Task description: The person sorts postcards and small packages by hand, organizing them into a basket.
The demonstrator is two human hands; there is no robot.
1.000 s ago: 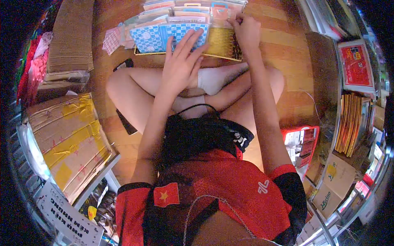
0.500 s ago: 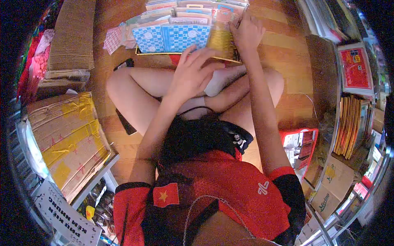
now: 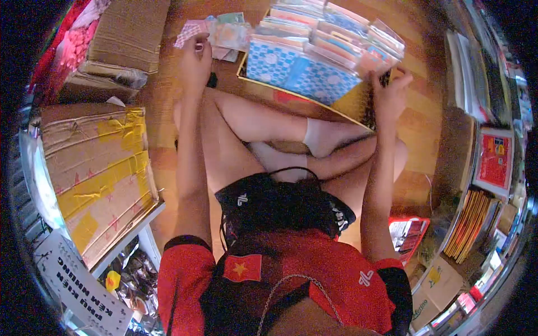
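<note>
My left hand (image 3: 196, 59) is at the far left of the box, fingers curled and closed on a pink checked packet (image 3: 191, 31) beside a small loose pile of clear packets (image 3: 231, 35) on the floor. My right hand (image 3: 391, 95) is at the right end of a shallow yellow-edged box (image 3: 302, 99), thumb and forefinger apart, close to the packets (image 3: 380, 59) there. Upright rows of thin plastic-sleeved packets (image 3: 336, 42) fill the box. Blue-and-white checked packets (image 3: 300, 70) face me at its front.
The box stands on the wooden floor (image 3: 417, 179) just beyond my crossed legs (image 3: 252, 120). Taped cardboard (image 3: 101, 173) lies at left, below a tall carton (image 3: 126, 33). A red-rimmed basket (image 3: 408, 238), brown envelopes (image 3: 469, 227) and shelving line the right.
My left hand has moved from the box's front to the packets at left. My right hand has come off the gold packet at the right end. The view has shifted and tilted.
</note>
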